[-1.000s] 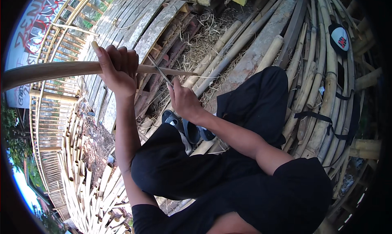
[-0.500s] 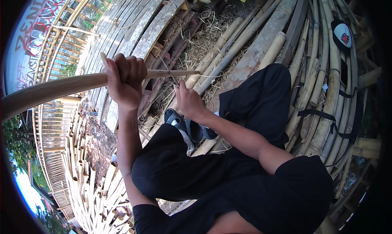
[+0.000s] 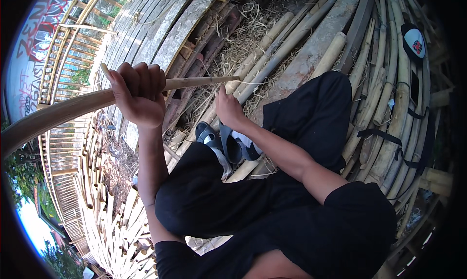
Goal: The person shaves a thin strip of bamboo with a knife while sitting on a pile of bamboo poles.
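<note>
My left hand [image 3: 141, 91] is wrapped round a long, curved, light-brown bamboo or wood piece [image 3: 63, 106]. The piece runs in from the left edge, thick and bowed there, and tapers to a thin tip right of the fist. Above my left thumb a pale sliver sticks up. My right hand [image 3: 228, 108] is closed just below that tip, its thumb pointing up. What it grips, if anything, is too small and hidden to name.
Bamboo poles [image 3: 265, 65] and dry shavings [image 3: 262, 26] lie ahead, beside a slatted wooden platform [image 3: 151, 26]. To the right are more poles, a cap [image 3: 413, 41], a phone [image 3: 415, 88] and a black strap [image 3: 382, 134]. Sandalled feet [image 3: 231, 145] and bent knees are below the hands.
My left hand and the curved piece have shifted slightly left. My right hand has moved a little right, and the thin dark strip seen near it earlier no longer shows clearly.
</note>
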`<state>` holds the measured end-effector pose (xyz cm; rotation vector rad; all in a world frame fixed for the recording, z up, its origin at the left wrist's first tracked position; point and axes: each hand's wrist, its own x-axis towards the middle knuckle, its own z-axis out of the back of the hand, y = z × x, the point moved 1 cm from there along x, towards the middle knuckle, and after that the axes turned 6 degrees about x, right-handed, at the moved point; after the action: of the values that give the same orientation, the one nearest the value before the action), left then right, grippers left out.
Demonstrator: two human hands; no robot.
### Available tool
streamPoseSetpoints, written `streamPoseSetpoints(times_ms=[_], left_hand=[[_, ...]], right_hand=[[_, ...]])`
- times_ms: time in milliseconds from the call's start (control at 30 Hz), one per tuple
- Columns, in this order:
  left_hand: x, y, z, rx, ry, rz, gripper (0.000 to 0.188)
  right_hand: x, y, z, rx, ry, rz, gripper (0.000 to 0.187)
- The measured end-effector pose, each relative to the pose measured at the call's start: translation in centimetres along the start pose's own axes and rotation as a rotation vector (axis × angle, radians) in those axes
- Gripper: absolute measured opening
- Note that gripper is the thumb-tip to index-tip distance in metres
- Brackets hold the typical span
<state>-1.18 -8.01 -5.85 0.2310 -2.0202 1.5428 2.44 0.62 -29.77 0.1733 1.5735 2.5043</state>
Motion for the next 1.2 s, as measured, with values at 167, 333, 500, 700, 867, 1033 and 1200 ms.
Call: streamPoseSetpoints(times_ms=[167,333,500,700,867,1033,1200], left_hand=[[-0.5,-0.1,0.8,0.029,-0.045,0.003,0.050],[0.0,0.2,-0.5,0.002,-0.040,0.017,0.049],[-0.9,0.2,0.2,0.019,-0.034,-0.003,0.048],[0.2,0.0,-0.6,0.006,-0.075,0.010,0.047],[0.1,0.2,0.4,0.022,-0.107,-0.004,0.047],[-0.1,0.1,0.0,0.017,-0.060,-0.019,0.048],[0.1,0.1,0.2,0.037,-0.092,-0.004,0.047]], right_hand=[[-0.2,3.7,1.6,0.116,0.112,0.021,0.027],[0.8,-0.7,0.4,0.058,0.086,0.032,0.022],[0.6,0.3,1.6,-0.061,0.166,0.003,0.024],[0.6,-0.5,0.3,0.034,0.108,0.025,0.023],[1.2,-0.4,0.9,-0.006,0.143,-0.059,0.025],[0.1,3.0,1.9,0.151,0.191,0.034,0.026],[1.9,-2.4,0.9,-0.133,0.165,-0.112,0.020]])
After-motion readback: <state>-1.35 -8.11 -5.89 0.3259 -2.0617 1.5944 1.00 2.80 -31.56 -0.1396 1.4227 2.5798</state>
